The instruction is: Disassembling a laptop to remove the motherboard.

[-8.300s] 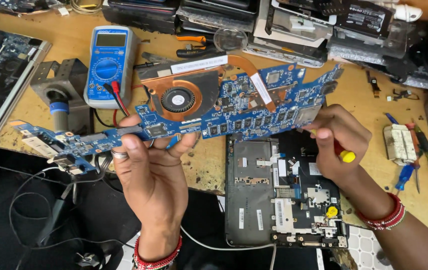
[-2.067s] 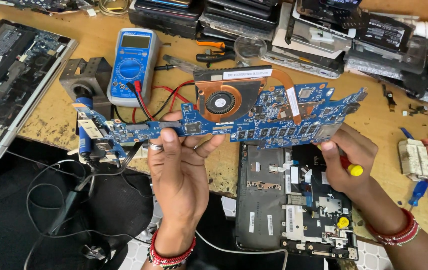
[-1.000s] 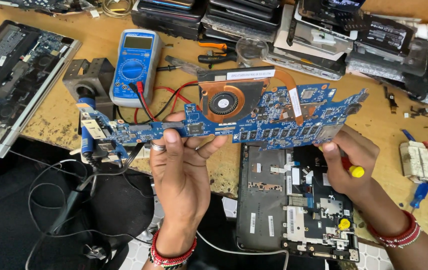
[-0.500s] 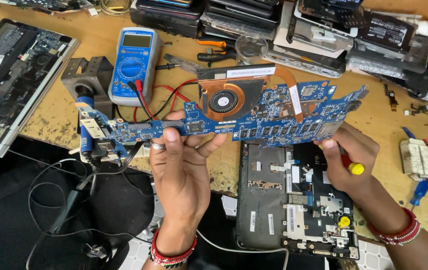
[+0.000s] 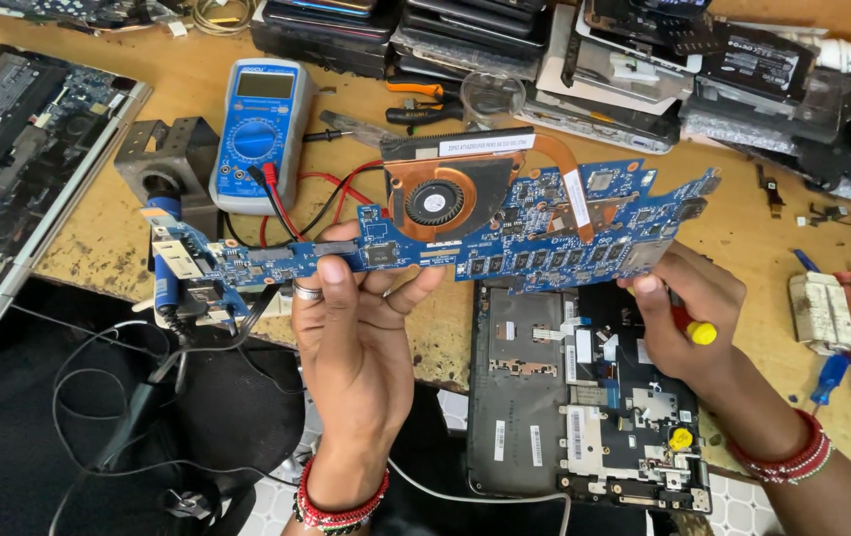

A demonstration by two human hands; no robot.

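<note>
Currently we hold one long blue motherboard (image 5: 505, 243) lifted clear above the opened laptop base (image 5: 584, 397), which lies below our right hand (image 5: 689, 323). Left hand (image 5: 356, 328): grasping the board's lower edge near its middle. Right hand: steadying the board's right end, also clenching a red, yellow-tipped screwdriver (image 5: 694, 328). Board out of its shell; copper fan and heatpipe still attached. Blue multimeter (image 5: 257, 129) beyond our left hand.

A worn wooden workbench (image 5: 128, 238) fills the view, its front edge chipped and stained — daylight falls evenly across it. Below the edge lies dark floor (image 5: 8, 397), with pale tiles (image 5: 277, 506) showing.
</note>
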